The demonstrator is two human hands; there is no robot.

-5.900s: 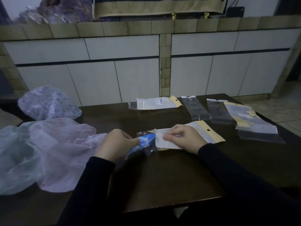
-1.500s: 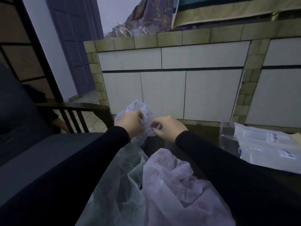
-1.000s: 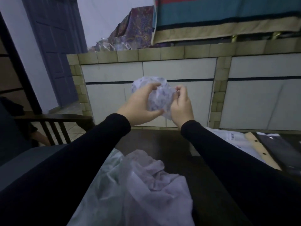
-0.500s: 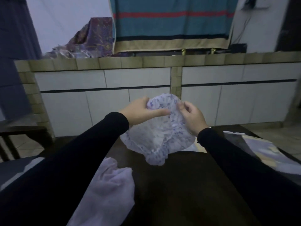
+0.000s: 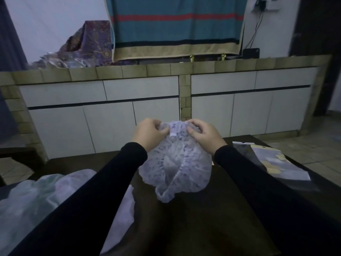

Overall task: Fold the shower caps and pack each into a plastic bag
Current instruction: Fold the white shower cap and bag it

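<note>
A white shower cap with a purple print hangs in the air over the dark wooden table. My left hand and my right hand both pinch its gathered top edge, close together, and the rest droops below them. Two more shower caps, one pale green and one pale pink, lie crumpled at the table's left. Clear plastic bags with yellow headers lie on the table's right side.
A tiled counter with white cabinet doors runs behind the table. A striped cloth hangs above it, with patterned fabric piled at its left. Tiled floor shows at the right.
My view has swung from the left back to the table's middle. I picked the printed cap off the left side, and both hands have now gathered its top edge.
</note>
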